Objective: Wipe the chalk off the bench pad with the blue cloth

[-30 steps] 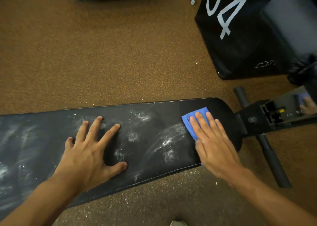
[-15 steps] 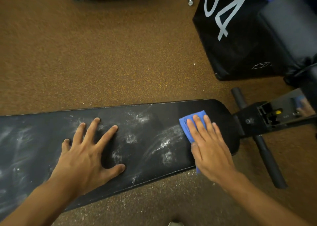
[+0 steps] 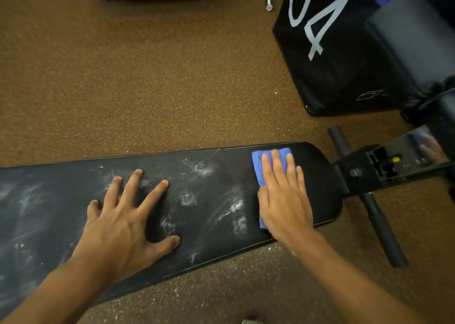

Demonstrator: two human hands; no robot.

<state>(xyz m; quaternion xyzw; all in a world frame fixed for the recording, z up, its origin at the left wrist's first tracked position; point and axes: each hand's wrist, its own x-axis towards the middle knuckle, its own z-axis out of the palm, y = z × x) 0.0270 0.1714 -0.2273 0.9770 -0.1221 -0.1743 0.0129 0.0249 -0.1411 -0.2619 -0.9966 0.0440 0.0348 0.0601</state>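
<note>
The black bench pad (image 3: 216,240) runs across the view, smeared with white chalk (image 3: 234,206) from its middle to the left end. A folded blue cloth (image 3: 259,170) lies flat near the pad's right end. My right hand (image 3: 283,195) presses on the cloth with straight fingers, covering most of it. My left hand (image 3: 125,222) rests flat on the pad's middle with fingers spread. The strip of pad right of the cloth looks free of chalk.
The bench's black frame (image 3: 364,173) and crossbar (image 3: 379,225) stick out at the right. A black box marked with white digits (image 3: 327,48) stands at the back right beside a dark padded roll (image 3: 413,53). Brown speckled floor (image 3: 147,77) surrounds the bench, with chalk dust near the front edge.
My right hand slid the cloth away from me toward the pad's far edge, with its fingers now pointing more straight ahead. My left hand stayed planted.
</note>
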